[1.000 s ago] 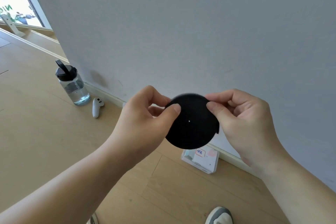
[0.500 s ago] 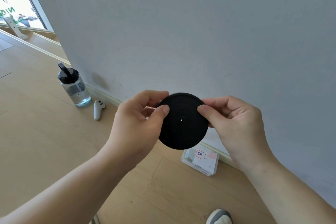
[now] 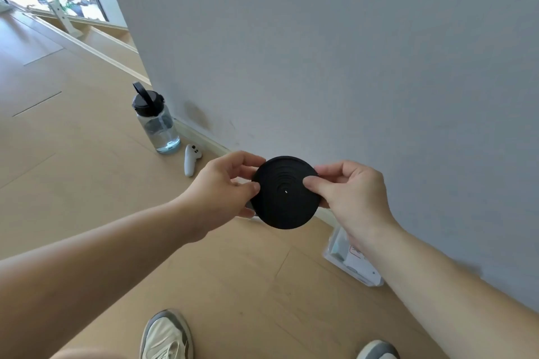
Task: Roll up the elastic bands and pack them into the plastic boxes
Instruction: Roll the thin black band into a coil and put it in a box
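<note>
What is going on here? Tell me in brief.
A person is standing by a wall and holding a rolled elastic band, a flat black coil, up in front of them. The left hand and the right hand pinch it at opposite edges, thumbs on its face. It is not yet packed: a plastic box sits on the floor below, partly hidden by the right forearm. A water bottle stands further along the wall.

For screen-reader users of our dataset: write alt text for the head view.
The left hand and right hand pinch opposite edges of a tightly rolled black elastic band, coiled face toward the camera, above a wooden floor. A plastic box sits by the grey wall, partly hidden by the right forearm; a water bottle and white controller are further left.
</note>
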